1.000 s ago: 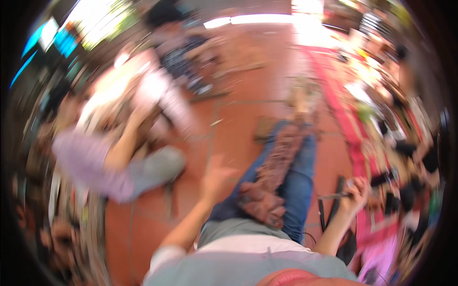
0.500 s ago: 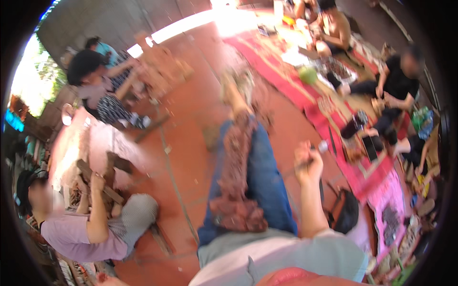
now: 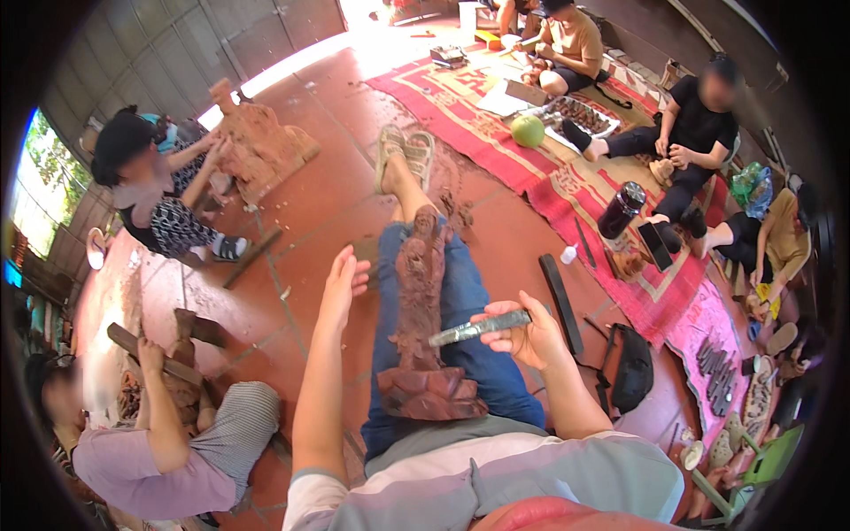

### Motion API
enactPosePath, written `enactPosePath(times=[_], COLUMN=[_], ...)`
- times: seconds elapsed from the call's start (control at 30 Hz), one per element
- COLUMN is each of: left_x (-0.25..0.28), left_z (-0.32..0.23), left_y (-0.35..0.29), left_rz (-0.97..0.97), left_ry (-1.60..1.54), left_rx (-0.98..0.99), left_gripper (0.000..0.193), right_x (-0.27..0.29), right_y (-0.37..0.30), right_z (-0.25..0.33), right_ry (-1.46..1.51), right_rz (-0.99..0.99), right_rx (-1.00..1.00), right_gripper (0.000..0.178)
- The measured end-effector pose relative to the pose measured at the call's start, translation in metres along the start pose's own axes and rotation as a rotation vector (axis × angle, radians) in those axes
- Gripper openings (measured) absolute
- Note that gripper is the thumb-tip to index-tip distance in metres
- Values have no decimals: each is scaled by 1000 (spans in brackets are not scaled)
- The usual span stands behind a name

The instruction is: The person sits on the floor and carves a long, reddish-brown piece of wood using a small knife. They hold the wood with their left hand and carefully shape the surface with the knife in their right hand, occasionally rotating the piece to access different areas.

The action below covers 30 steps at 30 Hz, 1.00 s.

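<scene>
A reddish-brown carved wooden statue (image 3: 420,305) lies along my lap, its blocky base (image 3: 429,392) close to my belly and its carved top toward my knees. My right hand (image 3: 529,334) is closed around a flat grey chisel-like tool (image 3: 478,327), whose pale worn end points left, over the statue's lower part. I cannot make out exactly what kind of tool it is. My left hand (image 3: 342,281) is raised to the left of the statue, apart from it, with fingers stretched out and nothing in them.
People carve wood at left and upper right. Beside my right leg lie a dark bar (image 3: 560,303) and a black bag (image 3: 632,367). A red mat (image 3: 567,190) bears a dark flask (image 3: 622,210), a phone (image 3: 655,246) and a green round fruit (image 3: 527,131). Several tools lie on pink cloth (image 3: 699,332).
My left hand has risen from the lower left edge to beside the statue. My right hand has moved left and nearer the statue, with the tool now plainly visible. The view has shifted.
</scene>
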<state>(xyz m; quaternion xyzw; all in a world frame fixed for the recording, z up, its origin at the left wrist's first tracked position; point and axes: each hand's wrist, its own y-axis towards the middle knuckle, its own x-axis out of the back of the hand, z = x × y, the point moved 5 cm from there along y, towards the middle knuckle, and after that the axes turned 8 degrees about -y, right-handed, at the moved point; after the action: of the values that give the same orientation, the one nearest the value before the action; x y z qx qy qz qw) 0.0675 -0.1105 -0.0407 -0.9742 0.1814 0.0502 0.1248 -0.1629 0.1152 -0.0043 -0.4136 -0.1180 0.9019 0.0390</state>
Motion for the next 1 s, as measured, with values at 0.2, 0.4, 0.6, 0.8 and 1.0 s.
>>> enactPosePath(times=[0.2,0.4,0.6,0.8,1.0], left_x=[-10,47,134,128,35], left_z=[40,-23,-157,-167,-57], left_y=[30,-24,-211,-192,-26], left_rz=[23,-213,-612,-620,-232], left_ry=[-174,-382,-280,-346,-290], left_rx=[117,-364,-1123,-1118,-335], left_gripper=[64,57,52,48,52], right_x=[22,19,10,17,-16], right_y=[-10,-4,8,29,25], right_z=[3,1,-13,-17,-5], right_ry=[23,23,15,35,-52], right_rz=[2,22,-19,-94,30], right_rx=[131,124,68,81,158], right_gripper=[30,19,28,30,18])
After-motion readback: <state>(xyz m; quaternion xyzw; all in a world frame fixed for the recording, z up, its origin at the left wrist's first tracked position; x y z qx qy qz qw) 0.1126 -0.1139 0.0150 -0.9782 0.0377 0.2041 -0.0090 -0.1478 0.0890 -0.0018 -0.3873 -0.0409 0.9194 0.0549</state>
